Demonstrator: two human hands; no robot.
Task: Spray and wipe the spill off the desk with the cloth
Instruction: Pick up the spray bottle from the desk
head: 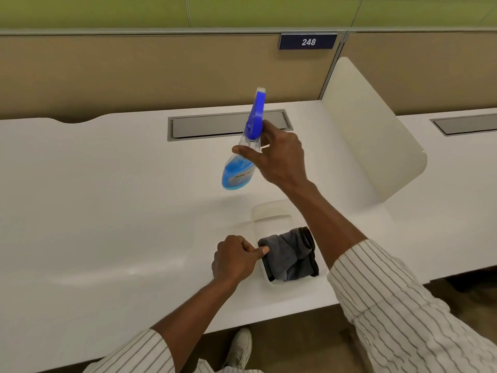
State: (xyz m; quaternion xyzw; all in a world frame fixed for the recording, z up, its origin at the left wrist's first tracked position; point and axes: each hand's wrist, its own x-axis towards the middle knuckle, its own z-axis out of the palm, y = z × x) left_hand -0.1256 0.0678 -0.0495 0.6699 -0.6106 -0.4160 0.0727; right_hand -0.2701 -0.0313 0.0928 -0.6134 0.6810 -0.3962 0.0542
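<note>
Head view only: my right hand [279, 154] is clamped round the neck of the spray bottle [243, 152], lifted clear of the desk [107, 197] at about 12 o'clock from me, nozzle tipped up and away, blue liquid low in the body. My left hand [236, 261] is closed at the left rim of the white tub [271, 211] at 6 o'clock, thumb touching the grey cloth [289, 255], which sits bunched inside the tub. Progress looks early: bottle in hand, no spraying visible, cloth not out, wiping all left. I can't pick out the spill; there is only a faint sheen at 8 o'clock. Around: grey cable tray [215, 126] beyond the bottle, cream divider [376, 146] at 2 o'clock, number plate [308, 41] on the partition. Nothing blocks the desk.
</note>
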